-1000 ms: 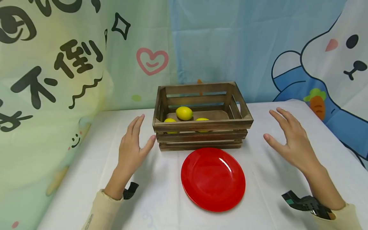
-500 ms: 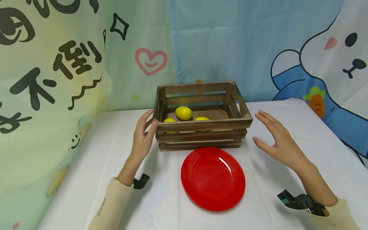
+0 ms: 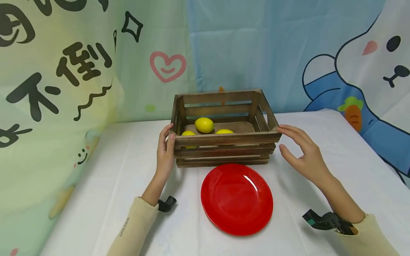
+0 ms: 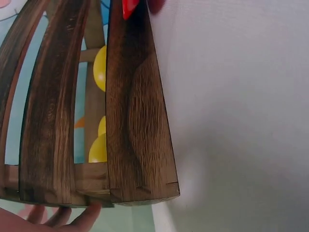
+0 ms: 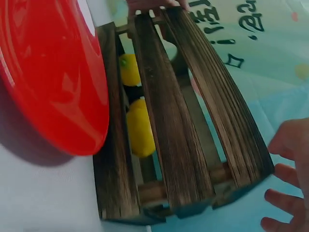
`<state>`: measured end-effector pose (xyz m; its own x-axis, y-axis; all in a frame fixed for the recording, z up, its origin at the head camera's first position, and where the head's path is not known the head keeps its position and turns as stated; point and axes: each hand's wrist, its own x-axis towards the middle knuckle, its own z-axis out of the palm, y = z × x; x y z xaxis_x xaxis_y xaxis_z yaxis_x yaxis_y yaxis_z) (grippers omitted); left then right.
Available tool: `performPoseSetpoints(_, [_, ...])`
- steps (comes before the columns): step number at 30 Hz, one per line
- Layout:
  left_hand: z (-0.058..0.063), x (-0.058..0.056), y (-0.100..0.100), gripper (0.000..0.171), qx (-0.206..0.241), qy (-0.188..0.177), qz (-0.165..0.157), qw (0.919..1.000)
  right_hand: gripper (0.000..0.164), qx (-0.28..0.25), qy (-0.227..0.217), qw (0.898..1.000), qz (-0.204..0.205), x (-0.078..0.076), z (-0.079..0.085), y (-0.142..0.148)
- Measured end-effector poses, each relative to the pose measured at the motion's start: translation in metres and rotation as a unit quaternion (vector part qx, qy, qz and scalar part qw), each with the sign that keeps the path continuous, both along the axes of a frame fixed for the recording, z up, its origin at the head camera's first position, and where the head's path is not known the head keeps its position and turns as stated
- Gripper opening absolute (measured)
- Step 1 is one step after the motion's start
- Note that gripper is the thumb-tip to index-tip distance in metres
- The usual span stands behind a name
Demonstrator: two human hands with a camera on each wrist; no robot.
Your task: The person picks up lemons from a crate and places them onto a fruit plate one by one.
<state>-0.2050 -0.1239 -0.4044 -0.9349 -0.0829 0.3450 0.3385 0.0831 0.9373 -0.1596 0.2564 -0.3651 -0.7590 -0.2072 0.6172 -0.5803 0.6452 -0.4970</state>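
Observation:
A slatted wooden crate (image 3: 224,153) stands on the white-covered table with three lemons (image 3: 204,125) visible inside. At its left end my left hand (image 3: 164,154) grips the front corner, thumb on the front and fingers along the end slats; in the left wrist view the fingers (image 4: 86,218) show at that end. My right hand (image 3: 304,154) is beside the crate's right front corner. Its fingertips reach the top rail there or nearly so; contact is unclear. The thumb stands apart from the wood. In the right wrist view, the right fingers (image 5: 285,198) are spread near the crate's end.
A round red plate (image 3: 237,199) lies on the table in front of the crate, close to its lower slat. Behind the crate hangs a printed blue and green cloth (image 3: 237,46). White cloth (image 3: 128,153) covers the table on both sides.
My left hand has moved right and taken hold of the crate's left end. My right hand has moved left to the crate's right corner. Crate, lemons and plate stay put.

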Motion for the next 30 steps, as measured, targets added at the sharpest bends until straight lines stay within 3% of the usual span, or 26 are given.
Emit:
performPoseSetpoints(5, [0.000,-0.001,0.000,0.041,0.007,-0.001,0.002,1.0000,0.048,-0.026,0.040,0.998,0.027,-0.015,0.005,-0.014])
performPoseSetpoints(13, [-0.001,0.000,0.000,0.040,0.018,0.016,-0.001,0.9997,0.040,-0.045,0.044,0.997,0.046,-0.028,0.017,-0.024])
performPoseSetpoints(23, [-0.001,-0.002,0.006,0.039,-0.009,0.018,0.016,0.9997,0.037,-0.059,0.004,0.985,0.161,-0.033,0.047,-0.025])
performPoseSetpoints(26, [-0.002,-0.001,0.005,0.039,-0.012,0.020,0.026,0.9994,0.033,-0.128,-0.055,0.968,0.211,-0.036,0.056,-0.030])
performPoseSetpoints(30, [-0.004,0.000,0.001,0.038,-0.011,0.021,0.032,0.9992,0.031,-0.205,-0.130,0.939,0.245,-0.042,0.064,-0.038])
